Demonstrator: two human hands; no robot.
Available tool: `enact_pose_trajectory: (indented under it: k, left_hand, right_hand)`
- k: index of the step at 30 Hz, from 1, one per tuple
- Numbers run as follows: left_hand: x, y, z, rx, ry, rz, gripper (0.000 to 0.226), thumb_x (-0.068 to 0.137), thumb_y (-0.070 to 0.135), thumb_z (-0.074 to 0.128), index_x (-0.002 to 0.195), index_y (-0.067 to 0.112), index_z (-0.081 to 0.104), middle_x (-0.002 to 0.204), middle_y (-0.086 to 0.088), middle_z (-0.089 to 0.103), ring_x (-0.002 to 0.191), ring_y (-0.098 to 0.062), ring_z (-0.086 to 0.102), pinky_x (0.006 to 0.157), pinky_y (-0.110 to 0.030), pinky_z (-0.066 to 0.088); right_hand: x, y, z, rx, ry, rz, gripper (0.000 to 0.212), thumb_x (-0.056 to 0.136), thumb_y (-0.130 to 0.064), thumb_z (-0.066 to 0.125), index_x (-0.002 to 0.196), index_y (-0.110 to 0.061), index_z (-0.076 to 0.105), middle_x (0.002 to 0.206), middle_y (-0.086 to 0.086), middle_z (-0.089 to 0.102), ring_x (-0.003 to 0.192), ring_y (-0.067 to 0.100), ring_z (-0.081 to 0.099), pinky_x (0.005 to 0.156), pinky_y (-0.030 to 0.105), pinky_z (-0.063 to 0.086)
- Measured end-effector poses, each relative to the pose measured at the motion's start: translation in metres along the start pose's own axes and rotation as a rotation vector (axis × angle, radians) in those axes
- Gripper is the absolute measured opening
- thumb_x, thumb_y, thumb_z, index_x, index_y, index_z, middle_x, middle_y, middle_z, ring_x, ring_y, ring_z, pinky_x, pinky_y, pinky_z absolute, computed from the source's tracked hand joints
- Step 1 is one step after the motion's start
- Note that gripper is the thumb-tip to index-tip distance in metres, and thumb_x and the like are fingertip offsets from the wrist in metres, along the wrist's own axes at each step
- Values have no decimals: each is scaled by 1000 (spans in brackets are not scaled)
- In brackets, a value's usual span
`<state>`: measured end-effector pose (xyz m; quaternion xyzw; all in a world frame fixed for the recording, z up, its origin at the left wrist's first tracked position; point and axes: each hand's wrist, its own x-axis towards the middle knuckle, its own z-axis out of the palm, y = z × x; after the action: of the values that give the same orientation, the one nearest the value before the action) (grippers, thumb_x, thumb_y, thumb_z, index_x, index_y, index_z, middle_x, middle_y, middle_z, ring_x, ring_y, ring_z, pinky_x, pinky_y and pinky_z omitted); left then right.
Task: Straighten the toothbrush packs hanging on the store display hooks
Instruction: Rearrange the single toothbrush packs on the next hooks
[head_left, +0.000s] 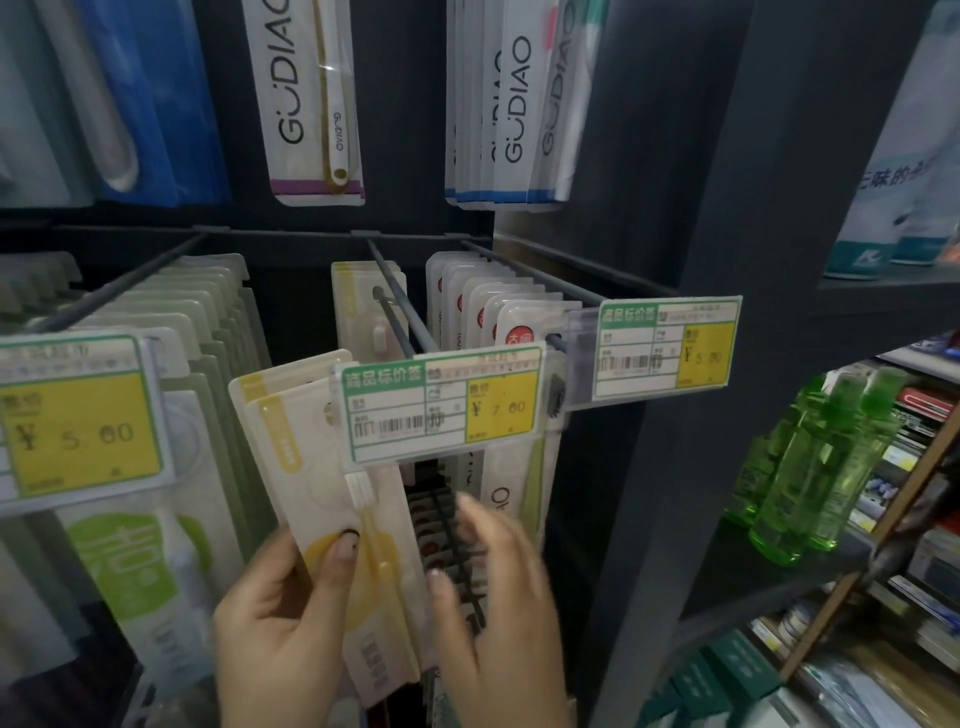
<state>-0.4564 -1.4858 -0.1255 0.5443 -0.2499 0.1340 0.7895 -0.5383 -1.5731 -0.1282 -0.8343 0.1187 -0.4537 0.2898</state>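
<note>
Toothbrush pack (317, 467), flat glossy plastic, tilted, left grip (280, 608) pinching it, right grip (493, 587) blurred, fingers loose.

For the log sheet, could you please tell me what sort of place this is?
Most likely a retail shop's toiletries aisle: toothbrush packs hang on display hooks with yuan price tags, beside shelves of green bottles.

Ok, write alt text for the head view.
A left hand grips tilted yellow toothbrush packs at the front of the middle display hook, under a 7.00 price tag; the blurred right hand hovers open beside them.
</note>
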Motion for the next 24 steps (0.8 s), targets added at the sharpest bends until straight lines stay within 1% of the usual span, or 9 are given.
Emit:
enact_pose_trajectory:
  k: [3, 8, 10, 12, 13, 15, 17, 21, 24]
  left_hand:
    - [-2, 5, 3, -51, 21, -52, 38, 69, 14, 58, 72, 48, 72, 68, 21, 70, 64, 7, 61, 63, -10, 52]
    - [2, 3, 1, -101, 5, -150, 42, 81, 3, 58, 70, 40, 74, 63, 12, 70, 58, 1, 61, 55, -13, 52]
    - [4, 4, 0, -127, -31, -160, 16, 83, 27, 65, 72, 35, 74, 62, 10, 69, 56, -1, 59, 52, -13, 49]
    - [7, 8, 0, -169, -69, -170, 33, 68, 62, 66, 74, 30, 73, 62, 6, 67, 55, -4, 55, 51, -13, 44]
    - [9, 7, 1, -209, -68, -187, 34, 70, 62, 63, 75, 30, 73, 64, 6, 67, 58, -6, 56, 53, -12, 45]
    - [16, 6, 2, -229, -44, -218, 21, 86, 40, 57, 75, 33, 74, 74, 7, 71, 73, -10, 63, 62, -16, 50]
    - [24, 8, 6, -168, -57, -183, 28, 82, 24, 48, 75, 35, 73, 81, 6, 72, 86, -18, 63, 73, -25, 50]
    - [37, 24, 13, -22, -134, -85, 57, 91, -4, 45, 72, 43, 71, 79, 18, 71, 77, 5, 63, 68, -7, 47]
    - [40, 37, 21, 12, -163, -35, 65, 89, -6, 49, 67, 52, 67, 72, 29, 67, 73, 13, 61, 64, -1, 44]
  right_hand:
    - [1, 1, 6, 105, -156, 79, 39, 78, -54, 47, 115, -58, 36, 108, -31, 47, 106, -10, 46, 87, 10, 41]
    - [0, 3, 12, 261, -224, 169, 27, 73, -52, 53, 98, -41, 55, 94, -13, 64, 90, 6, 60, 78, 34, 51]
    - [0, 3, 13, 288, -221, 188, 23, 74, -50, 51, 93, -37, 54, 88, -10, 64, 84, 8, 61, 75, 33, 51]
    - [-2, 4, 12, 288, -203, 203, 22, 75, -52, 45, 89, -37, 51, 84, -8, 62, 79, 9, 60, 70, 29, 49]
    - [-3, 5, 12, 288, -198, 210, 24, 74, -54, 42, 89, -37, 49, 84, -7, 61, 78, 10, 59, 69, 27, 48]
    - [-5, 5, 10, 282, -191, 227, 28, 73, -58, 38, 91, -38, 45, 87, -7, 61, 77, 10, 60, 68, 27, 47]
    - [-8, 5, 8, 297, -166, 242, 30, 73, -60, 35, 92, -40, 44, 85, -5, 62, 75, 9, 61, 66, 24, 48]
    - [-12, 7, 3, 323, -84, 259, 27, 74, -60, 36, 89, -40, 44, 79, 3, 64, 68, 10, 62, 61, 22, 46]
    - [-15, 8, -1, 350, -58, 307, 36, 74, -60, 37, 87, -29, 49, 78, 0, 67, 69, 8, 64, 63, 21, 49]
